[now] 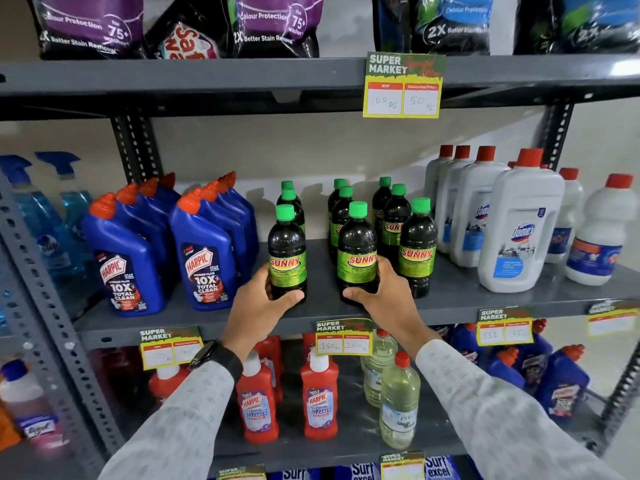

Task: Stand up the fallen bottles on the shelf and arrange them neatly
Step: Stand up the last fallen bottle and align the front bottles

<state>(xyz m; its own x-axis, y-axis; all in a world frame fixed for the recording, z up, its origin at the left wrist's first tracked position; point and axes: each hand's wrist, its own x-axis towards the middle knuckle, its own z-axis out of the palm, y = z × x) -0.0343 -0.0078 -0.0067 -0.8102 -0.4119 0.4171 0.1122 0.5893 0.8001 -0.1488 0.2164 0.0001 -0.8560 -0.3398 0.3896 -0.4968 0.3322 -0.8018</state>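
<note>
Both sleeves, pale grey with a small pattern, enter from the bottom corners; a black wristwatch (207,355) sits on the left wrist.

Left hand (256,306): wrapped around the base of the front-left dark bottle (287,251), thumb across the front below the label, the other fingers hidden behind. Bottle upright, green cap on, "SUNNY" label facing out, standing near the front edge of the middle shelf (485,299).

Right hand (384,292): closed around the lower part of the front-centre dark bottle (357,251), thumb in front at the base, fingers curled round the right side. Bottle upright, same green cap and label. Cannot tell whether either held bottle is resting on the shelf or lifted slightly.

Third front bottle (417,247): upright, just right of the right hand, not held.

Behind these three, more green-capped dark bottles stand in three rows running back toward the wall. All visible ones upright; a gap lies between the left row and the centre row.

Neighbours on the same shelf: blue bottles with orange caps (166,244) in two rows to the left; white bottles with red caps (519,220) to the right; pale blue spray bottles (48,209) at far left on the adjoining rack.

Price tags (343,337) hang from the shelf edges, one directly below and between the hands.

Lower shelf: red bottles with white caps (318,396), clear bottles with red caps (398,403). Top shelf: dark pouches (273,26).
</note>
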